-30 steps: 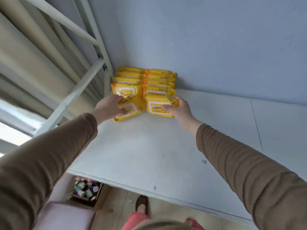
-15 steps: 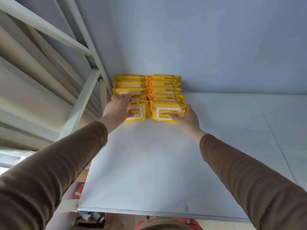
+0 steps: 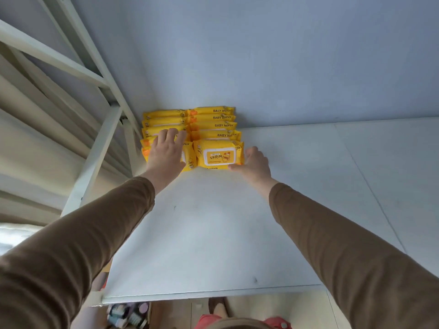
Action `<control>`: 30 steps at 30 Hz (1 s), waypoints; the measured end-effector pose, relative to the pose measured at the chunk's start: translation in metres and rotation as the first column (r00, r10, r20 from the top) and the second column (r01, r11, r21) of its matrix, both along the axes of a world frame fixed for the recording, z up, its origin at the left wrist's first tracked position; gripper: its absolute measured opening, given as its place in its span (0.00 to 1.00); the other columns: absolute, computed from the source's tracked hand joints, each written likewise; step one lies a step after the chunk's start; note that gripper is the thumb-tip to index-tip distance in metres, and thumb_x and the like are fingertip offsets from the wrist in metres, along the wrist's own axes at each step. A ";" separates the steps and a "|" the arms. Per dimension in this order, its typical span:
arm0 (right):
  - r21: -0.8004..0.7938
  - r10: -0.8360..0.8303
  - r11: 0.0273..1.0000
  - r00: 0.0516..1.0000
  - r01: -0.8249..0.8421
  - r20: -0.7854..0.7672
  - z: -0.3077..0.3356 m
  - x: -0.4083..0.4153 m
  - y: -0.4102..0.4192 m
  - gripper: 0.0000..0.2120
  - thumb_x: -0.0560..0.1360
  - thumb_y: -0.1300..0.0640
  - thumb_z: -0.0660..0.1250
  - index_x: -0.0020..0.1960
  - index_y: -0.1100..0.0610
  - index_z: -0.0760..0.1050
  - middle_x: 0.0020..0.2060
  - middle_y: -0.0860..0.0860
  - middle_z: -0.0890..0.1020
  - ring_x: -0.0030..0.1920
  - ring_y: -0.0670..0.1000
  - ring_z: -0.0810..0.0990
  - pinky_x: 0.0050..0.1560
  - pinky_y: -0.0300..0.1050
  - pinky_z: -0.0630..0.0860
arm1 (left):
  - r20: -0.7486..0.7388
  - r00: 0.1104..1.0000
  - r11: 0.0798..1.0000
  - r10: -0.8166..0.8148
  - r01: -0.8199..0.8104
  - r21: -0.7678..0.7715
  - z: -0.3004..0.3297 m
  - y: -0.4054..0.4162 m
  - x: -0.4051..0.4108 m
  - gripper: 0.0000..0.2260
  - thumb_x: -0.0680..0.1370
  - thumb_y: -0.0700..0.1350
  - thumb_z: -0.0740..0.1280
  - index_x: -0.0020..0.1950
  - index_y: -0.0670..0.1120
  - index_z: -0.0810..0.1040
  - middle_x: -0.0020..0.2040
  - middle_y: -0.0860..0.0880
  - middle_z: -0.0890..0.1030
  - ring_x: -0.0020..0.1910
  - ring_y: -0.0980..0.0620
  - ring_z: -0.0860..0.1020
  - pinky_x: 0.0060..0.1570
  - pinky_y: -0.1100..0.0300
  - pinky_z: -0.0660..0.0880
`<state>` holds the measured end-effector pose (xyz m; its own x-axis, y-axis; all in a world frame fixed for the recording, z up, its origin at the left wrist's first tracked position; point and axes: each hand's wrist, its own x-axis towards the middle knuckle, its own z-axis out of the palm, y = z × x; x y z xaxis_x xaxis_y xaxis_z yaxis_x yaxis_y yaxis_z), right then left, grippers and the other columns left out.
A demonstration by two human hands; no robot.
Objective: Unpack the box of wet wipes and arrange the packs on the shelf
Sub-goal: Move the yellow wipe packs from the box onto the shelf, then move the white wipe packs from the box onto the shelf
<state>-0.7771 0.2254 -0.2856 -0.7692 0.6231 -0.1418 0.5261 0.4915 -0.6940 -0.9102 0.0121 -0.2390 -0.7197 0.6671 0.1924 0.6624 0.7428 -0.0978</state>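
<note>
Your left hand (image 3: 166,154) lies flat and spread over the front-left baby wipes pack (image 3: 190,157), fingers reaching onto the row behind; it presses, it doesn't grip. Your right hand (image 3: 255,163) cups the right end of the front-right pack (image 3: 219,156), thumb under its lower corner, a loose hold. Both packs sit at the front of two yellow rows (image 3: 213,121) in the shelf (image 3: 213,233) back-left corner against the wall (image 3: 261,55). Long axes run left-right, parallel to the wall. The packs lie straight ahead of your hands, so the next push likely goes wall-ward, each hand on its own pack. No box in view.
</note>
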 end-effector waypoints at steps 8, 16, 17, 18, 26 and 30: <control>0.202 -0.020 0.979 1.000 0.023 -0.018 0.022 0.167 0.067 0.20 0.75 0.49 0.69 0.64 0.54 0.72 0.60 0.52 0.75 0.63 0.54 0.70 0.60 0.49 0.70 | 0.199 0.946 0.965 -0.255 0.235 0.120 -0.008 0.117 0.136 0.24 0.72 0.51 0.72 0.66 0.45 0.73 0.61 0.46 0.73 0.62 0.43 0.69 0.59 0.49 0.71; 0.385 -0.097 0.919 0.995 0.088 0.005 0.028 0.417 0.155 0.16 0.75 0.51 0.67 0.62 0.53 0.73 0.58 0.52 0.77 0.59 0.56 0.73 0.58 0.54 0.72 | 0.319 0.805 0.865 -0.499 0.444 0.233 -0.016 0.253 0.361 0.23 0.75 0.51 0.70 0.68 0.47 0.72 0.62 0.49 0.74 0.63 0.46 0.69 0.55 0.52 0.72; 0.388 -0.111 0.916 0.994 0.099 0.007 0.028 0.449 0.166 0.16 0.75 0.51 0.67 0.62 0.53 0.73 0.59 0.52 0.77 0.59 0.56 0.72 0.59 0.54 0.72 | 0.320 0.787 0.849 -0.527 0.471 0.241 -0.017 0.267 0.390 0.22 0.75 0.51 0.70 0.68 0.47 0.72 0.62 0.49 0.74 0.63 0.46 0.69 0.56 0.52 0.72; 0.388 -0.126 0.915 0.992 0.113 0.010 0.027 0.480 0.177 0.16 0.76 0.52 0.67 0.62 0.53 0.73 0.59 0.51 0.77 0.60 0.56 0.72 0.59 0.54 0.71 | 0.323 0.769 0.834 -0.552 0.493 0.249 -0.018 0.281 0.418 0.22 0.75 0.51 0.70 0.68 0.47 0.72 0.62 0.49 0.74 0.64 0.46 0.69 0.57 0.52 0.72; 0.303 -0.288 0.920 0.953 0.248 0.094 0.005 0.659 0.265 0.15 0.77 0.52 0.68 0.62 0.53 0.74 0.59 0.51 0.77 0.61 0.53 0.72 0.61 0.53 0.72 | 0.377 0.634 0.737 -0.676 0.577 0.352 -0.044 0.377 0.594 0.19 0.76 0.48 0.69 0.67 0.48 0.73 0.62 0.50 0.74 0.62 0.48 0.70 0.58 0.52 0.73; 0.221 -0.340 0.927 0.927 0.302 0.157 -0.026 0.708 0.321 0.14 0.77 0.53 0.66 0.62 0.53 0.75 0.59 0.51 0.77 0.60 0.55 0.73 0.60 0.55 0.72 | 0.450 0.600 0.747 -0.662 0.577 0.330 -0.084 0.432 0.641 0.19 0.75 0.48 0.69 0.65 0.49 0.74 0.61 0.51 0.74 0.62 0.48 0.70 0.57 0.53 0.73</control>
